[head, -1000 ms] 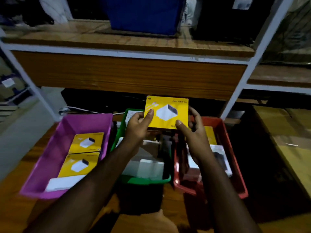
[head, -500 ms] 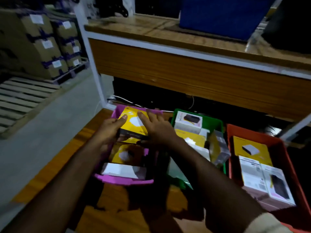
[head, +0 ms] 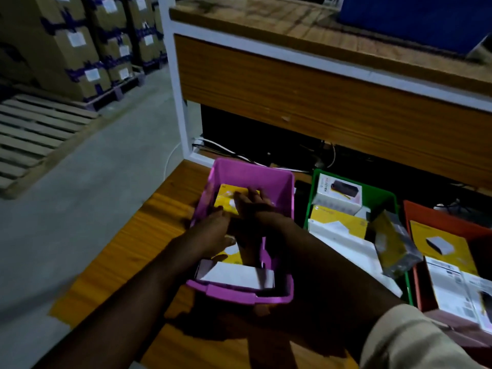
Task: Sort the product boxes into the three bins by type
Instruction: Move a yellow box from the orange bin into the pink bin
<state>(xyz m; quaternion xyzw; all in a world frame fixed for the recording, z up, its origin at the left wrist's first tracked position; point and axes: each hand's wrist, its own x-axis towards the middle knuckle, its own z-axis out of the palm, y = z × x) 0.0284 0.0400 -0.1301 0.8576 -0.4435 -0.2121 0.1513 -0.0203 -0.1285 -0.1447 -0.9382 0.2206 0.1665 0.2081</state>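
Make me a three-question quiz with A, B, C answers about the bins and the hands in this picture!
1. Which bin are both hands in?
A. pink bin
B. green bin
C. red bin

2. How many bins sit on the table?
A. two
B. three
C. five

3. What is the right hand doing?
A. waving in the air
B. resting its fingers on a yellow box
C. holding a cup

Answers:
1 A: the left hand and right hand reach into the pink bin.
2 B: pink, green bin and red bin.
3 B: its fingers lie on the yellow box.
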